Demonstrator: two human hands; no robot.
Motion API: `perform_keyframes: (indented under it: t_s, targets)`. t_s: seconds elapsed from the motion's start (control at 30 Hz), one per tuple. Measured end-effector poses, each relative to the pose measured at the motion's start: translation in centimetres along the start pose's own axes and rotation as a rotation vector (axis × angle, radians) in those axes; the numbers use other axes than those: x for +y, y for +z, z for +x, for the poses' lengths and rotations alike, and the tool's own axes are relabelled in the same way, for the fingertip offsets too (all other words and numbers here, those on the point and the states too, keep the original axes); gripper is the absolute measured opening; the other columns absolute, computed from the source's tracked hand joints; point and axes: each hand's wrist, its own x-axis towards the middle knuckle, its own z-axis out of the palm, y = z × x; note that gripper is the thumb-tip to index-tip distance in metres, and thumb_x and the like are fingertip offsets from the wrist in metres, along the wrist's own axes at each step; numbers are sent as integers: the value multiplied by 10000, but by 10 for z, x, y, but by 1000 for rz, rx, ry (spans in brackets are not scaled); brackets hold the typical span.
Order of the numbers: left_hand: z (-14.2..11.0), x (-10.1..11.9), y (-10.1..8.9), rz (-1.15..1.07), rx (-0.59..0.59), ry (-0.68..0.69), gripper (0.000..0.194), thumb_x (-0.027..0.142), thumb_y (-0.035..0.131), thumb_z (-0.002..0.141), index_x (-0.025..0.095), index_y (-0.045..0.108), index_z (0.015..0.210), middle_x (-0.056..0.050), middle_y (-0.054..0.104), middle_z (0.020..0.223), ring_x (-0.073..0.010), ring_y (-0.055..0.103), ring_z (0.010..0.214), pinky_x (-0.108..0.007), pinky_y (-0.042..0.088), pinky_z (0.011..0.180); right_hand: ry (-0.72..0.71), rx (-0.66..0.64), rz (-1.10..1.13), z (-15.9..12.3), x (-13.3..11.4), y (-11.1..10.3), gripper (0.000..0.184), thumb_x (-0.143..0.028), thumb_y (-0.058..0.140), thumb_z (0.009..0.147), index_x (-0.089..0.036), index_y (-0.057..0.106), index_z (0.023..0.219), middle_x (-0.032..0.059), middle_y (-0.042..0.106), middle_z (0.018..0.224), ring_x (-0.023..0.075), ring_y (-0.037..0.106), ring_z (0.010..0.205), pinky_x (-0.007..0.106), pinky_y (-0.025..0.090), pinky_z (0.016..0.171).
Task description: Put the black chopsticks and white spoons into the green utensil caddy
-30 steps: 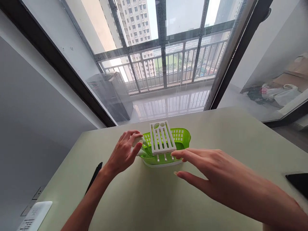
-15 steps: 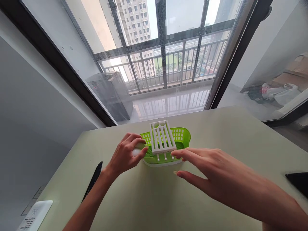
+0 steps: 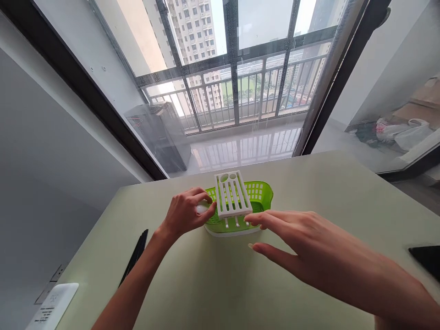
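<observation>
A green plastic basket (image 3: 263, 195) with a white base stands near the far side of the table. Across its top lies a white slotted rack (image 3: 233, 195), with two oval holes at the far end and small hooks at the near end. My left hand (image 3: 190, 208) is closed around a smooth, white, rounded object (image 3: 202, 207), at the basket's left end. The fingers partly cover that object, so its exact kind does not show. My right hand (image 3: 285, 233) is open, fingers stretched out, the index fingertip by the rack's hooks; whether it touches them I cannot tell.
The pale green table (image 3: 326, 183) ends at a glass door. On the left lie a thin black object (image 3: 135, 254) and a white device with a display (image 3: 55, 305). A black pointed object (image 3: 426, 256) lies at the right edge.
My left hand has moved right with the white rounded object, closer to the rack over the basket's left end. My right hand stays about where it was.
</observation>
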Motion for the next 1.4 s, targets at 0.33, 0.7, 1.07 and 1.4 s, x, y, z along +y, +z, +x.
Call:
perform_keyframes:
  t_s: [0.33, 0.7, 1.07, 1.4]
  targets:
    - [4, 2, 14, -15, 123, -77, 259, 320, 589, 915, 203, 748, 747, -29, 784, 899, -151, 697, 684, -273, 483, 658, 23, -25, -17, 1, -1, -2, 350, -389, 561, 1019, -266, 579, 1346, 65, 721, 1286, 278, 744, 1046, 426, 625, 842]
    - [13, -10, 11, -15, 448, -28, 310, 181, 530, 858, 184, 621, 562, -5, 662, 606, -121, 603, 566, -254, 412, 587, 13, -4, -16, -1, 0, -1, 348, -374, 577, 1013, -262, 590, 1342, 62, 716, 1298, 266, 742, 1056, 408, 622, 853]
    - [35, -20, -31, -188, 739, -277, 335, 166, 515, 806, 191, 597, 481, 31, 553, 470, -101, 521, 470, -231, 394, 538, 13, 0, -22, -2, 1, 1, 372, -392, 575, 1011, -278, 566, 1365, 43, 724, 1286, 267, 743, 1055, 413, 627, 823]
    - [34, -63, -67, -630, 962, -678, 304, 187, 457, 765, 200, 426, 464, 34, 452, 402, -92, 445, 399, -229, 404, 468, 12, 13, -30, -2, 1, 1, 339, -391, 558, 1021, -280, 575, 1341, 27, 732, 1271, 253, 745, 1050, 407, 623, 837]
